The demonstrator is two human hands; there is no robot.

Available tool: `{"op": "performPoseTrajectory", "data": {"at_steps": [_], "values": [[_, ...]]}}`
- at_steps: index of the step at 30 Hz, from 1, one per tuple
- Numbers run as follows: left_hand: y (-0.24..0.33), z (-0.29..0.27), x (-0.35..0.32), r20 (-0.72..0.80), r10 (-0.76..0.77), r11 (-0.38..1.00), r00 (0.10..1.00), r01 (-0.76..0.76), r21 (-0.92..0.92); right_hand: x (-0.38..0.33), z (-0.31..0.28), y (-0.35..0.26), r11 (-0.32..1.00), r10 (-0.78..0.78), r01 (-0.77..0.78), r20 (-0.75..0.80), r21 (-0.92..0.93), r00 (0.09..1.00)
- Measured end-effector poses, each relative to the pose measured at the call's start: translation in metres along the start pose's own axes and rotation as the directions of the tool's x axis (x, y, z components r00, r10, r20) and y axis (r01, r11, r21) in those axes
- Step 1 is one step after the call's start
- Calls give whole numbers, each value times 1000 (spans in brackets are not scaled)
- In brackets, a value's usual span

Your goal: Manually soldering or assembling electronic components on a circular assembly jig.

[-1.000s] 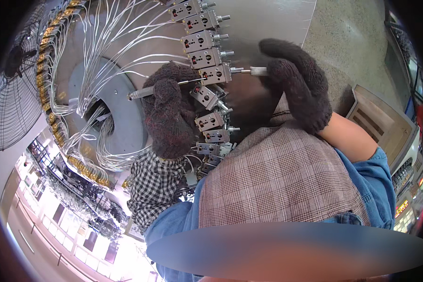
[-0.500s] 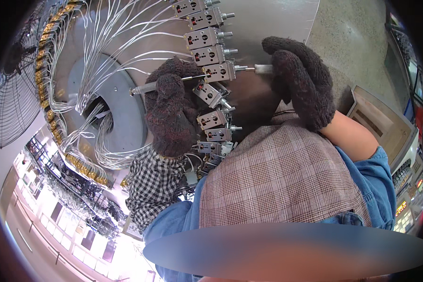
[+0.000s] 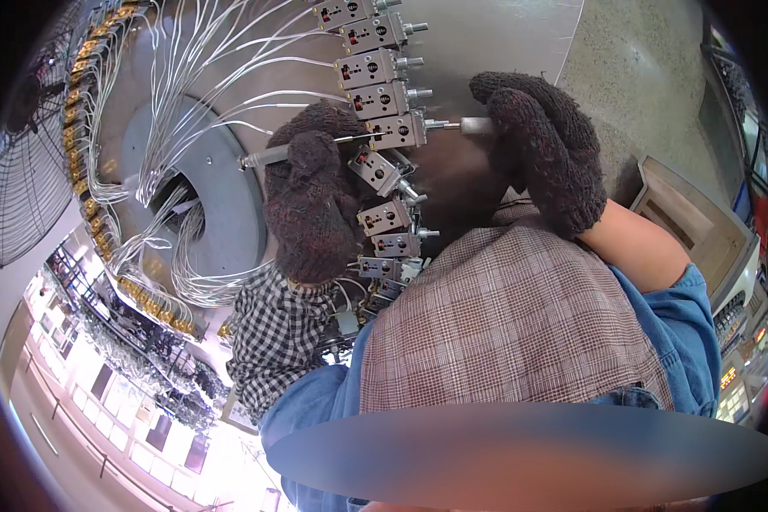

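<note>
My left hand (image 3: 316,205), in a dark knitted glove, is closed round a slim screwdriver with a translucent handle (image 3: 266,158). Its thin shaft reaches right to the face of a small metal switch box (image 3: 394,131); whether the tip touches is too fine to tell. Across from it, my right hand (image 3: 550,149), gloved alike, grips a second screwdriver by its pale handle (image 3: 476,125). That one's narrow shaft meets the end of the threaded stem (image 3: 436,125) on the same box. Just below, a neighbouring switch box (image 3: 375,171) sits tilted.
More metal boxes (image 3: 365,70) form a curved row along the edge of a round metal table (image 3: 495,43). White wires (image 3: 256,60) run from them toward a grey ring (image 3: 235,213) with a central hole. Brass fittings (image 3: 84,94) line the far left rim, beside a fan (image 3: 26,188).
My right glove has shifted very slightly left and its fingers have moved a little round the handle. My left hand and the switch box stay almost where they were.
</note>
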State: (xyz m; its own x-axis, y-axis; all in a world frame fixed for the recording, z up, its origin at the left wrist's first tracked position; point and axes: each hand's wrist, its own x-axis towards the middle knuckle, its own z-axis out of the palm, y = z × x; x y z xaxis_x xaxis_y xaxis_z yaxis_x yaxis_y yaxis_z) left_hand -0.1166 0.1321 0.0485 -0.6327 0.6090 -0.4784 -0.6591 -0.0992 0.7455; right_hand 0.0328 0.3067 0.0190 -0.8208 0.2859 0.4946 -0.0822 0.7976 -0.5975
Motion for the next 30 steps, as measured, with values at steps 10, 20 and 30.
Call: {"op": "performPoseTrajectory", "data": {"at_steps": [10, 20, 30], "values": [[2, 2, -1, 101, -115, 993, 988, 119, -28, 16, -17, -28, 150, 699, -780, 493, 607, 518], [12, 13, -1, 56, -175, 984, 983, 177, -33, 11, -21, -32, 345, 660, -698, 366, 628, 656], [4, 12, -2, 66, -64, 996, 996, 68, -56, 13, -26, -34, 146, 693, -765, 487, 627, 532]]}}
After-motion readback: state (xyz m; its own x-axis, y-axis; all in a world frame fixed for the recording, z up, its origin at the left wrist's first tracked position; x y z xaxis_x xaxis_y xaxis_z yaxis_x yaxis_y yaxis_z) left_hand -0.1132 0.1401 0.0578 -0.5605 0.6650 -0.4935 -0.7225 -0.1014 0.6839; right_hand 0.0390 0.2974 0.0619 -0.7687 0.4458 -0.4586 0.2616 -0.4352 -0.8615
